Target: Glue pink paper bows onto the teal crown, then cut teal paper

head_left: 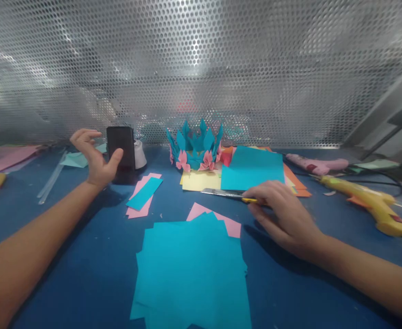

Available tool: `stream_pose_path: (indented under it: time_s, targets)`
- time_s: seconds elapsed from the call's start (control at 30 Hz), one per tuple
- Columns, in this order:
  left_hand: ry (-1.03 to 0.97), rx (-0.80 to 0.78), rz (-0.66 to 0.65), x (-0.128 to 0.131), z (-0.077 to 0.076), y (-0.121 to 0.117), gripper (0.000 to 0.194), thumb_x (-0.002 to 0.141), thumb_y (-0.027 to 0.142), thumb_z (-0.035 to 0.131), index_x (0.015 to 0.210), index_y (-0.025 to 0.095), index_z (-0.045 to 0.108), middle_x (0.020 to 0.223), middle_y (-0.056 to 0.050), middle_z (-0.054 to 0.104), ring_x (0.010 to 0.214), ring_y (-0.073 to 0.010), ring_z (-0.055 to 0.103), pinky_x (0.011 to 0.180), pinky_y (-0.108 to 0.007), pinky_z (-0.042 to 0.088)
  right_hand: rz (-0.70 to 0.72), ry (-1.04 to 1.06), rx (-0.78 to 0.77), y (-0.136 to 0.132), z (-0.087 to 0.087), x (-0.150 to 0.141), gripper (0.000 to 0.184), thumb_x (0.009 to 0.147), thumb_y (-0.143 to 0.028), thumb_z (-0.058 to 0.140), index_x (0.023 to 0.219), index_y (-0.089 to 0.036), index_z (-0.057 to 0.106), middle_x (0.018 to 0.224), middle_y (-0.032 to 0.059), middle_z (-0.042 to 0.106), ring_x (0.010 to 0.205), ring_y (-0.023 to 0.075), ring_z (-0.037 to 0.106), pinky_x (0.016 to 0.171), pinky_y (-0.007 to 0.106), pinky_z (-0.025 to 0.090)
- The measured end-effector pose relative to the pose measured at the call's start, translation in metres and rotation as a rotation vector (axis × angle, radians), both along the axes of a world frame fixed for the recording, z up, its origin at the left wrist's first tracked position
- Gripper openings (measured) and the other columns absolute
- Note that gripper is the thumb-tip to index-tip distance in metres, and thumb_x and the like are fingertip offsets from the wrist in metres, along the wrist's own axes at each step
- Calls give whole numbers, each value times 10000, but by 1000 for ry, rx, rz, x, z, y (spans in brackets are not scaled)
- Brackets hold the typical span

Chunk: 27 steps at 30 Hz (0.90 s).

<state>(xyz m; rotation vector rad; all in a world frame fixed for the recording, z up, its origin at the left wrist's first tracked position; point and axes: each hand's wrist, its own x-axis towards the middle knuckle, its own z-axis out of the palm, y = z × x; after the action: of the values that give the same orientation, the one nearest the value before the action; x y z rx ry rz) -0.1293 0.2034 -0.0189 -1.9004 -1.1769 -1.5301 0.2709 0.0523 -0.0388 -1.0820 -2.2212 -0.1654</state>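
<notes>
My left hand (pixel 98 160) is raised with thumb and fingers apart, holding nothing. It is beside a dark phone (pixel 120 148) that stands upright before a white object (pixel 139 154), and the thumb overlaps the phone's edge. My right hand (pixel 283 214) closes over the yellow-and-black handle of a pair of scissors (pixel 221 193); the blades lie together and point left. Below them spreads an uneven stack of blue paper sheets (pixel 194 269), with pink paper (pixel 233 226) showing at its far edge. Blue and pink paper strips (pixel 144 194) lie left of centre.
A blue folded-paper crown (pixel 196 151) with pink flowers stands at the back. Coloured sheets (pixel 256 167) lie right of it. A pink glue gun (pixel 317 163) and a yellow glue gun (pixel 365 201) rest at right with cords. Clear glue sticks (pixel 52 180) lie at left.
</notes>
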Motion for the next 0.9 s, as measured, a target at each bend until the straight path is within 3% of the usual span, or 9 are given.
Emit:
stream_pose_path:
  time_s: [0.1,0.17,0.2,0.27,0.37,0.53,0.73,0.9]
  targets:
    - [91,68,-156,32,9,-12,440,799,445,539,1184,273,416,1207,-101,406,1199,-284,370,908,-525,347,138,-83,-127,-1,3,-5,173,914,-176,427,1059,-192,521,954,65,621,864,191,549,764,344,420]
    - [232,15,-316,61,16,-29,390,804,497,532,1100,253,467,1131,-89,465,1123,-268,428,920,-497,365,222,-151,-233,-2,7,-9,213,928,-192,422,1102,-203,546,1026,72,630,954,193,552,825,348,420]
    - [350,-90,-385,75,19,-41,416,792,552,540,1071,245,503,1081,-75,513,1070,-252,477,921,-467,392,253,-177,-278,-2,9,-10,234,934,-204,421,1126,-212,554,1060,73,628,988,192,548,849,350,416]
    - [669,-522,-586,101,22,-66,636,745,662,542,1205,231,461,1248,-115,461,1184,-291,414,995,-484,346,290,-203,-341,-3,12,-13,262,938,-227,424,1162,-221,559,1100,75,623,1014,189,542,879,352,407]
    - [845,-880,-724,123,20,-99,978,615,729,614,1395,253,264,1430,-148,300,1285,-370,293,992,-518,340,306,-219,-393,-3,15,-14,240,935,-281,441,1104,-209,596,1078,75,622,986,184,539,878,348,405]
    - [853,-1131,-818,131,15,-117,854,678,647,630,1382,283,311,1345,-118,376,1206,-340,369,948,-480,385,296,-212,-423,-6,14,-14,322,895,-409,509,1127,-204,599,1065,84,601,974,197,533,853,349,416]
    - [710,-1226,-797,135,13,-114,657,719,520,675,1275,263,438,1276,-97,399,1170,-283,407,931,-409,404,183,-106,-556,-13,9,-24,353,815,-486,602,1027,-204,606,1004,73,589,921,207,538,786,347,454]
    - [610,-1247,-799,136,9,-116,457,726,448,699,1094,232,534,1142,-56,496,1035,-222,496,834,-343,437,80,83,-698,-19,6,-32,387,782,-333,655,1129,-219,527,936,44,592,836,185,566,726,325,483]
